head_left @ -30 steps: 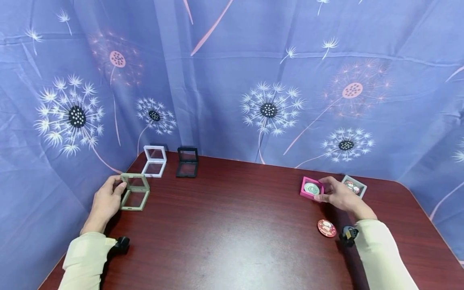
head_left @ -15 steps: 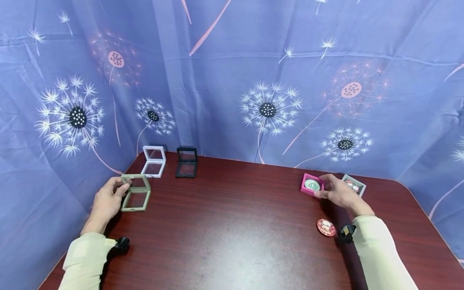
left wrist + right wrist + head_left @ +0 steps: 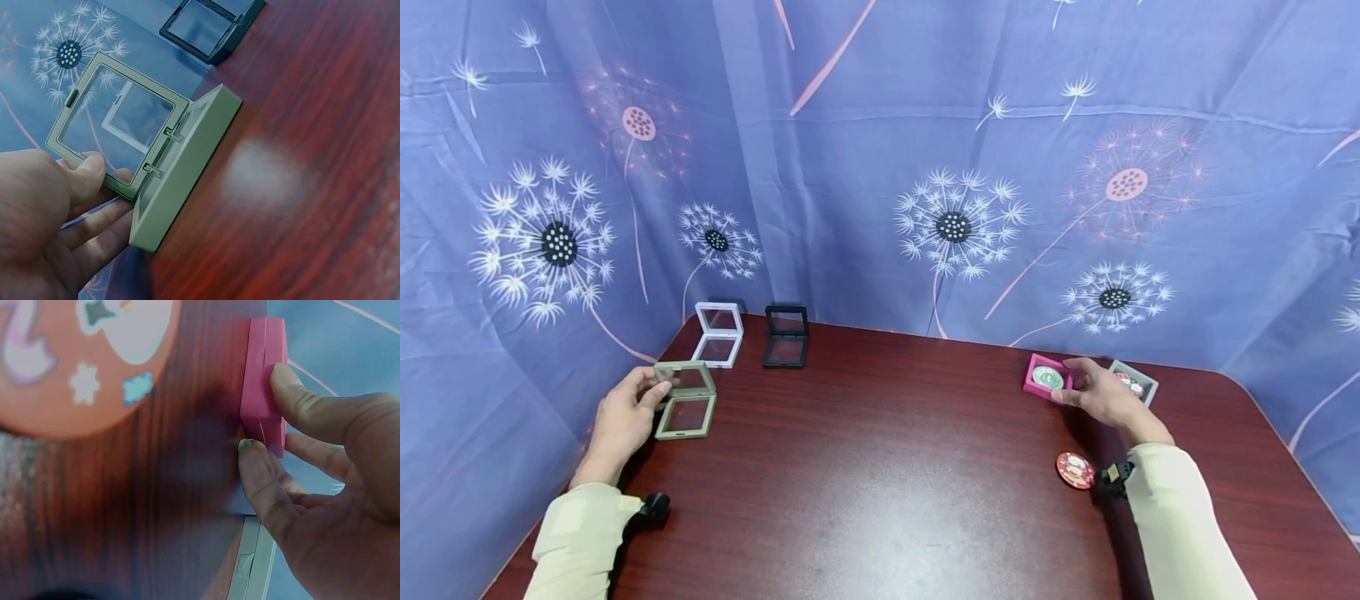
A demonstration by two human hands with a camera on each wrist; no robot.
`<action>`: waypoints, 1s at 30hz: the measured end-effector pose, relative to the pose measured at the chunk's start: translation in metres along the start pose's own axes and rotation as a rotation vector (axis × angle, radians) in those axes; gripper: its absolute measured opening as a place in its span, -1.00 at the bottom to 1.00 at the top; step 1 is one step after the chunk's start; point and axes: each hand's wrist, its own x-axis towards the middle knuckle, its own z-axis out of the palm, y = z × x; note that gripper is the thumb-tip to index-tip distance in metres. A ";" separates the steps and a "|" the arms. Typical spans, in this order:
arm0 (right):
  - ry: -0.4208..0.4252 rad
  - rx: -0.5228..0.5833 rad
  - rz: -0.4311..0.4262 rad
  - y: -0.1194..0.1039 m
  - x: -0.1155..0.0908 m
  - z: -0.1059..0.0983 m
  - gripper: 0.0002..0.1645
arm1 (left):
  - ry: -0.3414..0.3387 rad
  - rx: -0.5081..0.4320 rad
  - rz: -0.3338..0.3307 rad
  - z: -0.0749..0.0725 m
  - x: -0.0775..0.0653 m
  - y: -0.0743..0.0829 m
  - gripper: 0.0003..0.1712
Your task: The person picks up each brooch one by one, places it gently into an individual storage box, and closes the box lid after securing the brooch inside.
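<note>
My left hand pinches the raised lid of an olive-green hinged display case, thumb on the clear pane and fingers behind it. The case stands open on the table, its lid tilted up. Over on the right, my right hand grips the right side of a pink display case between thumb and fingers. That case is closed, with a round green-and-white poker chip showing inside. A red round chip with a printed picture lies loose on the table, nearer me.
A white open case and a black open case stand at the back left. Beside my right hand, partly covered by it, is a grey case containing a red-and-white chip. A dandelion-print curtain hangs behind the dark red table.
The green case has shifted slightly right with my left hand. The pink case has moved slightly back and turned a little in my right hand.
</note>
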 end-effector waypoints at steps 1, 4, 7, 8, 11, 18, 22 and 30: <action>0.001 -0.001 0.005 0.000 0.000 0.000 -0.16 | -0.001 -0.004 0.003 0.000 0.000 0.000 -0.77; 0.001 -0.005 0.017 0.000 -0.001 0.000 -0.14 | -0.004 -0.008 0.016 0.001 0.000 -0.001 -0.79; 0.004 -0.014 0.024 0.001 -0.002 0.000 -0.13 | 0.001 -0.006 0.037 0.003 -0.001 -0.001 -0.82; 0.005 -0.013 0.026 0.001 -0.003 0.000 -0.11 | 0.004 -0.003 0.044 0.003 -0.001 -0.001 -0.83; 0.015 -0.016 0.029 0.002 -0.004 0.001 -0.02 | 0.018 0.005 0.059 0.004 0.000 0.000 -0.84; 0.063 -0.024 0.025 -0.001 -0.010 0.003 0.18 | 0.044 0.012 0.080 0.007 -0.001 0.000 -0.86; 0.071 -0.017 0.023 -0.003 -0.013 0.003 0.26 | 0.066 0.011 0.110 0.010 -0.001 -0.002 -0.88; 0.068 -0.022 0.032 -0.002 -0.019 0.004 0.31 | 0.061 -0.039 0.142 0.013 -0.003 0.004 -0.87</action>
